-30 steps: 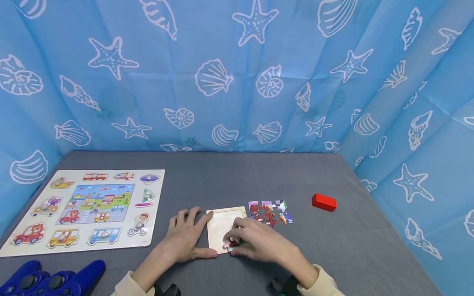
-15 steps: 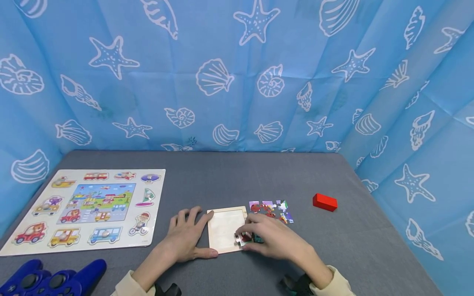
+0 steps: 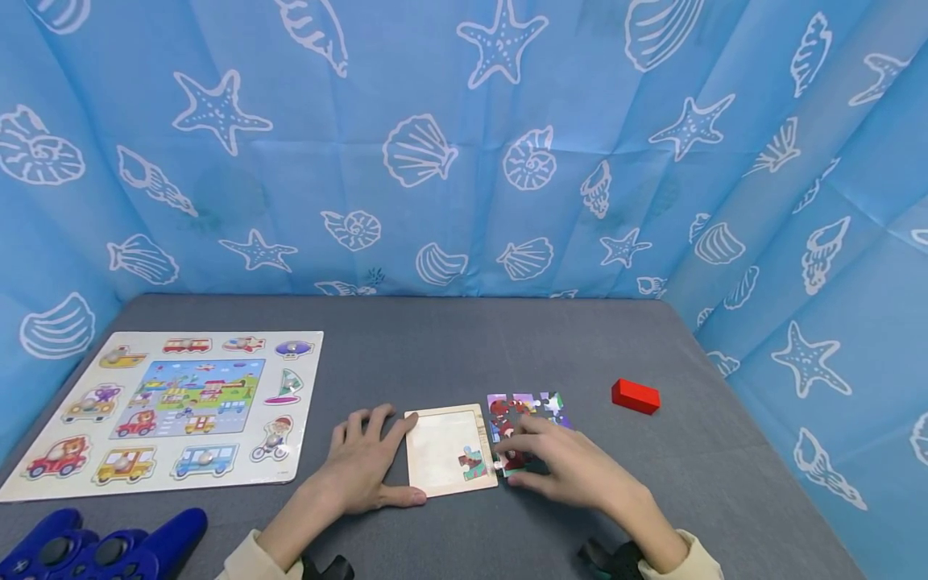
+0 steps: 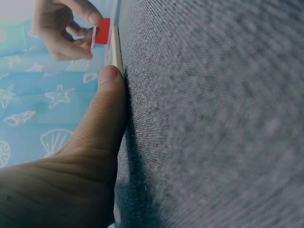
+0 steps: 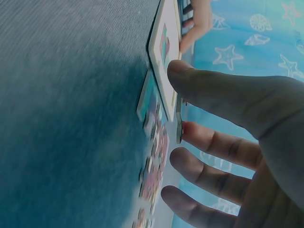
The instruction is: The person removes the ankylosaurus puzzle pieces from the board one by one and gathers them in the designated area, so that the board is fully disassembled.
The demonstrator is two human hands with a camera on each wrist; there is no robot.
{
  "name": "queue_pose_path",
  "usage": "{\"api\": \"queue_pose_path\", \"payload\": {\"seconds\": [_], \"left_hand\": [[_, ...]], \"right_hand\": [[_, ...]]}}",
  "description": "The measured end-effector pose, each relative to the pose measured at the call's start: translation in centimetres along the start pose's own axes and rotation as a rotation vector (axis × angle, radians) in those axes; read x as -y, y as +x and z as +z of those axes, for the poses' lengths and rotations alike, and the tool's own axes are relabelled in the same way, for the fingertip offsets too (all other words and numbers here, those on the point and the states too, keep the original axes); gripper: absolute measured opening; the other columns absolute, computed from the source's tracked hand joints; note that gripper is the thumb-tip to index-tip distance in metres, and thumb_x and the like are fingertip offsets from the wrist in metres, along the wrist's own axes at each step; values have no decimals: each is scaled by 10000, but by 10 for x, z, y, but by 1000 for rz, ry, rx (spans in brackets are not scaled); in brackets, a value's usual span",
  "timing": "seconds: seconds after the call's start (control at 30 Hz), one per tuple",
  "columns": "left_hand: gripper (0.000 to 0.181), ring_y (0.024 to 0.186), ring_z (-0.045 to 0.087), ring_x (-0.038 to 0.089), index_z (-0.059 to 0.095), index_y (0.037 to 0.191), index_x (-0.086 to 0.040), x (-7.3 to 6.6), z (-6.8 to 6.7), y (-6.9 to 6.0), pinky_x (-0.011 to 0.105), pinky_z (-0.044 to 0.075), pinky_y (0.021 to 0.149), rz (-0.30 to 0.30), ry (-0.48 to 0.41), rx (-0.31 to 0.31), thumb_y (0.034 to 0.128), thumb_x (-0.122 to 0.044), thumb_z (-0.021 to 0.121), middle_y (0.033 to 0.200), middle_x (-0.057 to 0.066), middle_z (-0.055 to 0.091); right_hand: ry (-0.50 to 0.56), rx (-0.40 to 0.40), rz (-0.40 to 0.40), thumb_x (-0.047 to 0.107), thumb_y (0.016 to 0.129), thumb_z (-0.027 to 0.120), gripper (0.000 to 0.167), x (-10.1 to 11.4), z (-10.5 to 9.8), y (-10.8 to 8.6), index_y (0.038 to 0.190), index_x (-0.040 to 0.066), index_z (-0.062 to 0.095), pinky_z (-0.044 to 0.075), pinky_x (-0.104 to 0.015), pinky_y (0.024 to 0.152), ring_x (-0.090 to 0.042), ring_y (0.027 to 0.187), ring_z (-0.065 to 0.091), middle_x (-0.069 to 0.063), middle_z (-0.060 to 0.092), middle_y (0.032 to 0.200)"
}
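Note:
In the head view, my left hand (image 3: 358,467) rests beside a shallow wooden puzzle tray (image 3: 435,441), thumb and forefinger touching its left edge. One teal and brown jigsaw piece (image 3: 473,464) lies in the tray's lower right corner. Just right of the tray, my right hand (image 3: 561,463) hovers over loose jigsaw pieces (image 3: 500,407), partly hiding them. A thin jigsaw piece (image 4: 93,39) is pinched between its thumb and fingers, as the left wrist view shows. The right wrist view has this piece (image 5: 179,126) edge-on, so its picture is hidden there.
A knobbed vehicle puzzle board (image 3: 304,403) lies on the left of the grey table. In front of it sits a blue game controller (image 3: 109,548). A red block (image 3: 635,396) is at the right. Behind hangs a blue shell-patterned curtain (image 3: 464,201).
My right hand has moved right, from over the tray to above the loose pieces, carrying its jigsaw piece. The piece in the tray's corner is now uncovered. My left hand stays put.

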State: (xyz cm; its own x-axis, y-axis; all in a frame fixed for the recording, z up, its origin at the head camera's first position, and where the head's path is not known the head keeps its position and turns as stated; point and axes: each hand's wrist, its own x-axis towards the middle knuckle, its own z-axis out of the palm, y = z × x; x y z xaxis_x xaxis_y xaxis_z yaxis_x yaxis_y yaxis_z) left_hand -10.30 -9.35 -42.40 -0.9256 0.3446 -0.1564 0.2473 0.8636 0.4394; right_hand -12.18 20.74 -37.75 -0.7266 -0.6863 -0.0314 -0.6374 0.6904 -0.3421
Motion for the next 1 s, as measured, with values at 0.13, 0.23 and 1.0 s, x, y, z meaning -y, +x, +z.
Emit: {"api": "queue_pose_path", "payload": {"seconds": [0.13, 0.23, 1.0], "left_hand": [[1023, 1391, 322, 479, 420, 1557, -215, 0, -1, 0, 673, 297, 1052, 2, -2, 3, 736, -694, 797, 1563, 185, 356], [1022, 1391, 321, 480, 418, 1558, -214, 0, -1, -1, 674, 295, 1052, 2, -4, 6, 738, -693, 797, 1565, 185, 354], [1030, 1383, 329, 475, 422, 1558, -209, 0, 1, -1, 674, 295, 1052, 5, -2, -9, 734, -705, 791, 1562, 183, 362]], "right_hand": [[11, -9, 10, 247, 862, 834, 325, -6, -2, -6, 1179, 242, 762, 441, -191, 664, -15, 802, 530, 111, 592, 950], [17, -10, 28, 246, 858, 837, 312, -11, -3, -11, 1161, 242, 764, 445, -201, 667, -10, 792, 529, 112, 590, 955], [27, 28, 136, 298, 877, 815, 333, -29, 1, -18, 1193, 211, 754, 414, -215, 668, -17, 802, 496, 92, 616, 992]]}}
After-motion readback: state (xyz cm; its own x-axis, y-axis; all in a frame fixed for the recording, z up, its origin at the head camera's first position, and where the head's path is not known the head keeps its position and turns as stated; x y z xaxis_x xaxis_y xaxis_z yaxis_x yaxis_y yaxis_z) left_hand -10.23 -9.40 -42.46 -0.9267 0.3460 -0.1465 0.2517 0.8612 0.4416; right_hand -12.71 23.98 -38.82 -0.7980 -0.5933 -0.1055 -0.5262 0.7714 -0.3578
